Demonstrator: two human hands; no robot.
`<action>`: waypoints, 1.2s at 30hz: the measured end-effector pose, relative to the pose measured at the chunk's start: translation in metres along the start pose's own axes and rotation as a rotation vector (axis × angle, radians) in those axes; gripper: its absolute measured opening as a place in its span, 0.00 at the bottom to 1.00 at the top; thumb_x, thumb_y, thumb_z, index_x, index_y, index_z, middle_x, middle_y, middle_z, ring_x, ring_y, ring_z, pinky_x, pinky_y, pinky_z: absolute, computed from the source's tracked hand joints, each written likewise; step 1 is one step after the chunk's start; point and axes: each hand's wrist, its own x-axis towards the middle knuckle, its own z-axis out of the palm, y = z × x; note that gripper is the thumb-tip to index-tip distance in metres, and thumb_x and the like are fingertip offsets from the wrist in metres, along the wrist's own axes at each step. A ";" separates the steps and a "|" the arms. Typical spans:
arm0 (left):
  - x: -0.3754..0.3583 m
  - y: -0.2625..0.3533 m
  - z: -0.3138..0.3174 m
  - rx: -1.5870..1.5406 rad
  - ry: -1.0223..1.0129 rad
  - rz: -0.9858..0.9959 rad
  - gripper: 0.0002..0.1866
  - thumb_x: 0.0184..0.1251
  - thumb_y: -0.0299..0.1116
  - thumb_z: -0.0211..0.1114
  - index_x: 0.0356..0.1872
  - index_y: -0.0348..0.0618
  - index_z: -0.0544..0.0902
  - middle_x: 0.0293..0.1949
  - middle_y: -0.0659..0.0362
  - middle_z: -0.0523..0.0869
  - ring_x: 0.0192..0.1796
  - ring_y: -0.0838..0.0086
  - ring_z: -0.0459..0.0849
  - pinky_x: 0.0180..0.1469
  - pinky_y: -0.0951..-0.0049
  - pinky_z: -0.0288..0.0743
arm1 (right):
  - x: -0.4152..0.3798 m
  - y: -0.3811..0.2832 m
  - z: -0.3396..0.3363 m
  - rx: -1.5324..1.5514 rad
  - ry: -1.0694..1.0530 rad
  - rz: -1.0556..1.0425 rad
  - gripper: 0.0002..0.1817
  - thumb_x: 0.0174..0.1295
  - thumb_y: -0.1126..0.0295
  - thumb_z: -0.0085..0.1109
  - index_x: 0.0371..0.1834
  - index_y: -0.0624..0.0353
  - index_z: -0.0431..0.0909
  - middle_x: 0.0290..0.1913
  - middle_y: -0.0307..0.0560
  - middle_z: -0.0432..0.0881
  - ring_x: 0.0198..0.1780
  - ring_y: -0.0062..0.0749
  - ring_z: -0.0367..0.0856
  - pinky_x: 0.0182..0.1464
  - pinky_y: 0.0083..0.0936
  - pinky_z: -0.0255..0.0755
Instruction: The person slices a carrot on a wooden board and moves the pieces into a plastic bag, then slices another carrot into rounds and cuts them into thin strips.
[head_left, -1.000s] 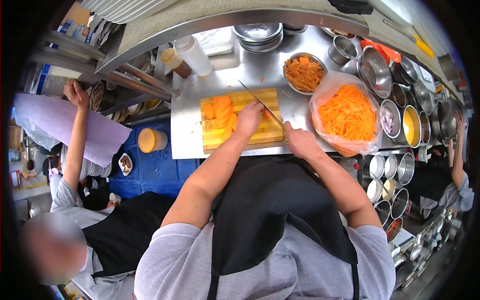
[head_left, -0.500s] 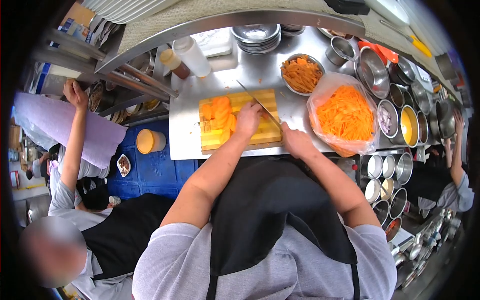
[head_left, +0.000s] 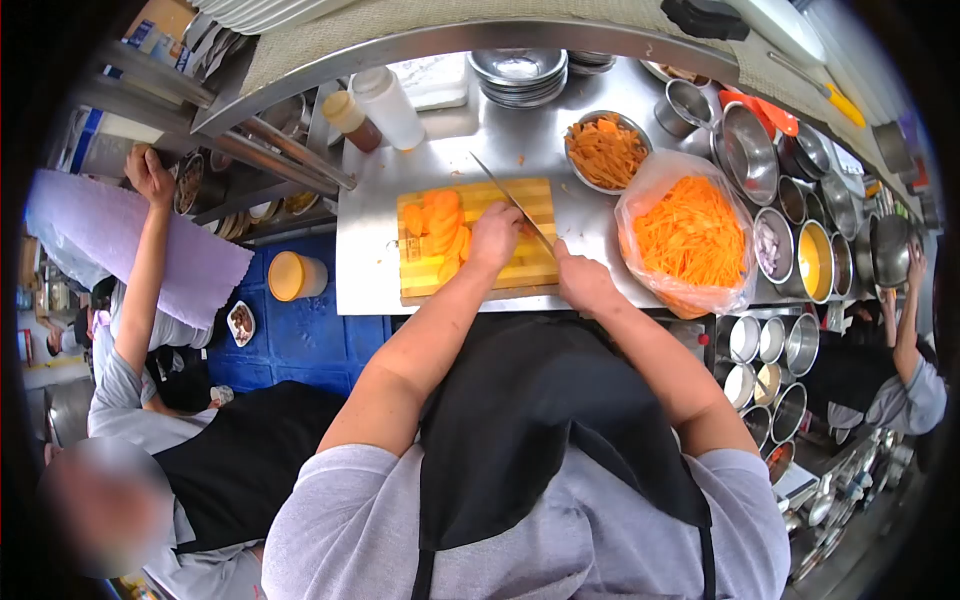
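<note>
My right hand [head_left: 586,283] is closed round the handle of a kitchen knife [head_left: 512,203]. The blade slants away to the upper left, over the right part of a striped wooden cutting board [head_left: 425,280]. Against the near side of the blade, my left hand [head_left: 494,236] has its fingers curled down on carrot, which the hand mostly hides. Just left of that hand lie overlapping orange carrot slices [head_left: 437,222].
Right of the board stand a bag of shredded carrot [head_left: 690,235] and a bowl of carrot strips [head_left: 606,150]. Squeeze bottles [head_left: 388,108] stand behind the board. Metal containers [head_left: 818,262] crowd the right. A co-worker's arm [head_left: 150,260] reaches up at left; another person [head_left: 905,360] stands far right.
The knife handle and my right hand have shifted slightly left and nearer the board. My left hand stays in nearly the same place. A few carrot slices at the left have spread slightly.
</note>
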 end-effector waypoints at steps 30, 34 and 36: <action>-0.010 -0.014 -0.001 0.090 -0.014 0.124 0.03 0.58 0.24 0.68 0.33 0.39 0.86 0.37 0.49 0.86 0.44 0.50 0.86 0.47 0.54 0.81 | -0.005 -0.013 -0.031 0.085 -0.068 -0.002 0.18 0.67 0.76 0.47 0.60 0.64 0.64 0.47 0.72 0.87 0.50 0.64 0.88 0.54 0.53 0.79; -0.002 -0.011 0.000 0.041 0.004 0.052 0.03 0.59 0.24 0.62 0.31 0.41 0.84 0.38 0.49 0.85 0.43 0.49 0.85 0.47 0.50 0.80 | -0.002 -0.015 0.005 0.102 0.008 0.032 0.19 0.66 0.75 0.50 0.60 0.65 0.65 0.46 0.71 0.87 0.50 0.63 0.88 0.52 0.54 0.80; 0.004 -0.014 0.000 0.034 0.018 0.038 0.03 0.59 0.24 0.62 0.31 0.41 0.84 0.37 0.49 0.85 0.42 0.49 0.85 0.47 0.50 0.80 | 0.007 -0.006 0.000 0.097 0.023 0.015 0.19 0.66 0.76 0.50 0.59 0.65 0.65 0.45 0.70 0.87 0.50 0.63 0.88 0.52 0.54 0.80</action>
